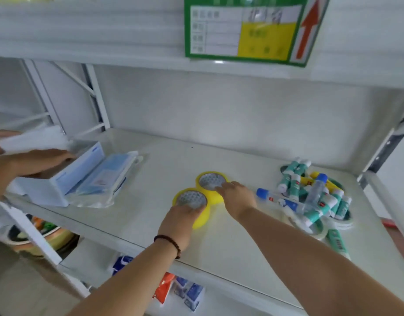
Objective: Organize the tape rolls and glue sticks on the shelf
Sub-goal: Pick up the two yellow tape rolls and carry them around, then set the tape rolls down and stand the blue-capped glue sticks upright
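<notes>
We count two yellow tape rolls (202, 195) lying flat and touching mid-shelf, pale tape rolls (319, 229) under a heap of glue sticks (310, 195) too tangled to count at the right. Our left hand (180, 221) curls over the nearer yellow roll's rim, and our right hand (236, 197) rests relaxed fingertips on the farther one. The white shelf (151, 179) also carries a blue-and-white box (66, 179) at left, where another person's hand (41, 160) reaches
</notes>
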